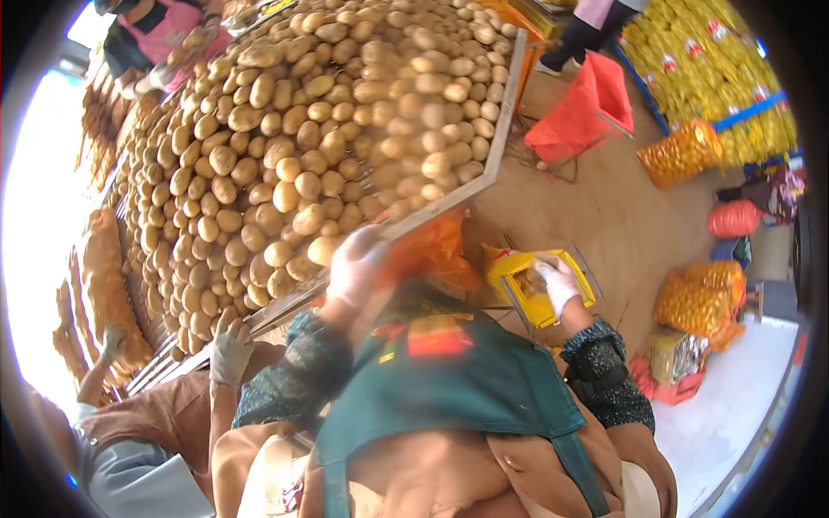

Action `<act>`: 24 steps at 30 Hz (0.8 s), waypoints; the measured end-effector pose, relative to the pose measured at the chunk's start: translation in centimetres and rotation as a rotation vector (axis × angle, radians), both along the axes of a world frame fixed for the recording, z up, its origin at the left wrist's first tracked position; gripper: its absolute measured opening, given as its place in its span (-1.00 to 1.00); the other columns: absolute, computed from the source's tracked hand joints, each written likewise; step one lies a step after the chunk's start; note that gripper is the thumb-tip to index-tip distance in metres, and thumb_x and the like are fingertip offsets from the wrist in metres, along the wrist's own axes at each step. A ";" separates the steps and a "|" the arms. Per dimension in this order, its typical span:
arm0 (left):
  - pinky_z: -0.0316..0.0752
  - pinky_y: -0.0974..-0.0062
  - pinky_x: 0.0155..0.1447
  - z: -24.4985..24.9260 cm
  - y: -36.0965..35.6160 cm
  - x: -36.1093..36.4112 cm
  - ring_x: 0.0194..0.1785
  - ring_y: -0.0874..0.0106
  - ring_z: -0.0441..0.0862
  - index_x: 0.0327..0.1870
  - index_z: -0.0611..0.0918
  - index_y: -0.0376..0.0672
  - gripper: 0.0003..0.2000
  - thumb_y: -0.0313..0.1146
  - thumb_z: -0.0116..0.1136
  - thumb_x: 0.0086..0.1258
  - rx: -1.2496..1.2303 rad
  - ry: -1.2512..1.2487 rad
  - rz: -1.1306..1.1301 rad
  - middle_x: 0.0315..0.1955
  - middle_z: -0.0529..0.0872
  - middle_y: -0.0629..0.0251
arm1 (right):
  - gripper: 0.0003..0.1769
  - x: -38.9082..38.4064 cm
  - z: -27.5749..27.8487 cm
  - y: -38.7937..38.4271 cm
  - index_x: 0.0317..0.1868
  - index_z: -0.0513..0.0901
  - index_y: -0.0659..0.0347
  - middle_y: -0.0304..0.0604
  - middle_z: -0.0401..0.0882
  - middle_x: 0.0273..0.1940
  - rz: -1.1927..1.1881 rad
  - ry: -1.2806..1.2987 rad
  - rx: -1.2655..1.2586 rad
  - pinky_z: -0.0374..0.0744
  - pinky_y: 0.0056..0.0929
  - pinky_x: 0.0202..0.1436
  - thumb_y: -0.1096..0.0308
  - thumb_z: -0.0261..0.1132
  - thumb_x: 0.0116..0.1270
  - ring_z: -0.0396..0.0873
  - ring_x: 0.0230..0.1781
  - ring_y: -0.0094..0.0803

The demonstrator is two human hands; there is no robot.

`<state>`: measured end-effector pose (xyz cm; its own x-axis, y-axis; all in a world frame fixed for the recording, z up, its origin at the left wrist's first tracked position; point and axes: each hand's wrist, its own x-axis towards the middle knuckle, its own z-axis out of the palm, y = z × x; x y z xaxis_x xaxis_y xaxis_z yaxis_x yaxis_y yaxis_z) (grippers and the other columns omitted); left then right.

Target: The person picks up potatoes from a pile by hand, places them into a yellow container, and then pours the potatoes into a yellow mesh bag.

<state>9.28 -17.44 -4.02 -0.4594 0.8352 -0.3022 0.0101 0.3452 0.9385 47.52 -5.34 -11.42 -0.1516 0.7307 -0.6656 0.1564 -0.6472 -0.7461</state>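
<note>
My left hand (355,269), in a white glove and smeared by motion, is at the near wooden edge of a sorting table heaped with potatoes (308,186). Its fingers are too blurred to show whether they hold anything. Over the mouth of a yellow bag (546,312) on a metal frame is my right hand (558,281), also gloved. The fingers there look loosely extended over the opening, with no potato clearly seen in them. Brownish contents, partly hidden, show inside the bag.
Beside me on the left, a co-worker's gloved hand (230,347) rests by the table edge. Another person (168,34) handles potatoes at the far left. A red bag (583,112) stands open on the floor. Filled yellow net bags (701,298) and a stacked pallet (708,78) are at right.
</note>
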 end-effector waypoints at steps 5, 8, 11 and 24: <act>0.50 0.41 0.15 -0.1 -3.7 -6.6 0.01 0.35 0.59 0.19 0.55 -0.29 -0.60 -0.49 0.32 0.34 0.104 0.729 0.132 -0.03 0.63 0.18 | -0.62 -14.3 5.1 4.7 0.21 0.59 0.22 -0.29 0.67 0.02 0.410 0.027 0.167 0.61 -0.57 -0.21 0.34 0.33 0.42 0.62 -0.17 -0.58; 0.51 0.24 0.19 -0.3 -4.9 -7.9 0.04 0.13 0.60 0.23 0.53 -0.24 -0.48 -0.37 0.41 0.24 0.023 1.072 0.118 0.02 0.61 0.06 | -0.60 -22.0 6.2 5.6 0.21 0.59 0.25 -0.23 0.69 0.03 0.703 -0.042 0.453 0.64 -0.53 -0.11 0.34 0.34 0.40 0.64 -0.15 -0.56; 0.53 0.15 0.16 0.8 -5.0 -8.1 0.06 0.04 0.60 0.25 0.52 -0.22 -0.39 -0.22 0.45 0.17 -0.148 1.051 -0.132 0.07 0.60 0.04 | -0.57 -28.9 8.5 5.2 0.20 0.60 0.24 -0.06 0.70 0.03 1.066 -0.030 0.615 0.63 -0.37 0.04 0.31 0.36 0.35 0.67 -0.06 -0.35; 0.58 0.16 0.05 1.8 -3.1 -12.7 0.03 0.01 0.62 0.14 0.57 -0.21 -0.31 0.16 0.39 0.13 -0.217 0.817 -0.420 0.01 0.64 -0.05 | -0.62 -45.2 7.9 2.0 0.12 0.60 0.03 -0.17 0.58 0.11 1.921 -0.188 1.591 0.58 -0.27 0.11 0.29 0.22 0.27 0.60 0.07 -0.21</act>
